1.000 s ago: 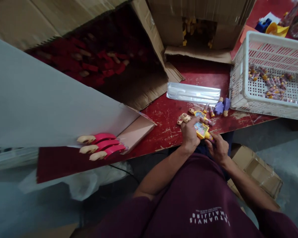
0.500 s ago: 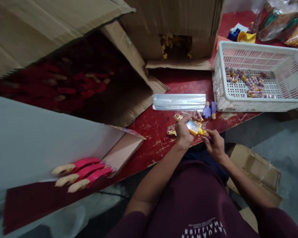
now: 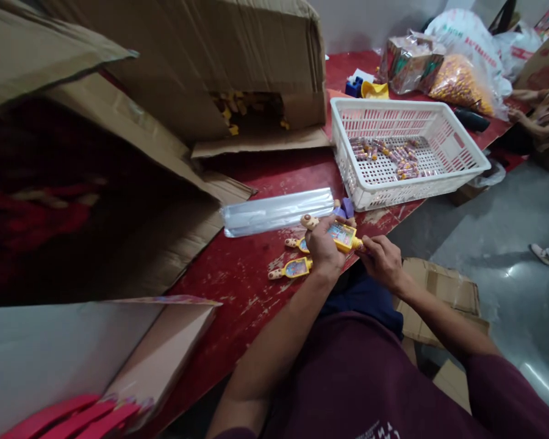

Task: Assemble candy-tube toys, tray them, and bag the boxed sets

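Note:
My left hand [image 3: 324,245] is wrapped round a yellow toy [image 3: 344,236] with a picture panel and a spotted tan end. The fingers of my right hand [image 3: 382,259] are closed at the toy's narrow right end; the small piece between them is mostly hidden. Two similar yellow toys lie on the red table, one [image 3: 297,267] left of my left wrist and one [image 3: 291,242] just above it, partly covered by my hand. Purple toys [image 3: 346,208] sit behind my left hand, beside a stack of clear plastic sleeves [image 3: 277,210].
A white basket [image 3: 407,190] holds small wrapped tubes. Cardboard boxes [image 3: 265,36] stand at the left and back, with pink toys [image 3: 73,421] at the lower left. Bags [image 3: 462,79] lie at the back right, near another person's arms [image 3: 531,116].
The view has turned to the right, bringing in more of the room and another person. The toy stays in my left hand, and my right hand is still at its narrow end.

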Available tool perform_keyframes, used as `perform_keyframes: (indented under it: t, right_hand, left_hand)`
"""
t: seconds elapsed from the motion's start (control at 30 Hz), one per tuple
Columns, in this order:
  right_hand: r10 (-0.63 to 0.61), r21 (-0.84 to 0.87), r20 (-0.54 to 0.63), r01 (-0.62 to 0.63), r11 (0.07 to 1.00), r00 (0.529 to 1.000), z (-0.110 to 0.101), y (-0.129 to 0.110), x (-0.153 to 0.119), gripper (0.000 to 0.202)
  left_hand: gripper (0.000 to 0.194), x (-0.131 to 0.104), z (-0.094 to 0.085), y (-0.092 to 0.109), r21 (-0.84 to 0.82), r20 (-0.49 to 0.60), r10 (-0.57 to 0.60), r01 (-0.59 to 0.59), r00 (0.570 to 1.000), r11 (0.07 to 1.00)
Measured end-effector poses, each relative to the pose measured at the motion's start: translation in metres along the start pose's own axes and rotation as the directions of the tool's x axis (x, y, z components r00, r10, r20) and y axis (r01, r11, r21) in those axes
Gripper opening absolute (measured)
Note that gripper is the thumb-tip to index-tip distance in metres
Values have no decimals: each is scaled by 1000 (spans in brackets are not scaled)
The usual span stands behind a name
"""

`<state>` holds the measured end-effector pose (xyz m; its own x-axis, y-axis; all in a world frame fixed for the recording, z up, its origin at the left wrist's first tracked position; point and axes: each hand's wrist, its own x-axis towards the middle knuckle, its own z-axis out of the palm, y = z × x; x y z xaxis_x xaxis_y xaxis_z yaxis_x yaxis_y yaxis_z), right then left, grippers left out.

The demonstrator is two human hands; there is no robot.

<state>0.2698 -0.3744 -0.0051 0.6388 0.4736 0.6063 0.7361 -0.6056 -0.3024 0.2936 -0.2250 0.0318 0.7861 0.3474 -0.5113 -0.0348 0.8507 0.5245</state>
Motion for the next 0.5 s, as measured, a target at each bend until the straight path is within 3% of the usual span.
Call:
perform_keyframes:
  t: [0.1,0.17,0.2,0.27,0.33,0.37,0.4,0.43,0.5]
  right_hand:
    - [184,151,6,-182,972,983,-6,-11,4,25]
    - [390,309,111,-405,861,914,-11,-19,10,32]
    - [484,388,220,-532,753,847,-14,-22,13,38]
    - [559,484,505,-752,448,658,-21,-25,20,50]
    - [498,468,723,-869,157,479,-25,-25,25,59]
    - [473,458,763,-885,86,440,-27,-24,26,61]
    - [477,461,761,-884,78,440,-27,-24,26,62]
    - [503,480,725,-869,121,470,-27,-24,26,62]
    - [557,517,608,-814,263,566,-24,-25,24,62]
  left_hand:
    - [15,-4,4,0,-40,10,-21,21,1000,999]
    - [16,-4,5,1,-56,38,-11,13,999,998]
    - [17,-4,5,2,-54,62,-6,9,998,998]
    - [17,-1,3,4,-31,121,-15,19,993,999]
    - [17,2,2,5,10,165,-60,59,984,998]
    - [17,3,1,5,26,166,-77,74,983,997]
    - [17,3,1,5,37,152,-86,81,985,996]
    - [16,3,2,5,45,130,-84,79,988,996]
    - [17,-2,3,4,47,70,-35,31,997,998]
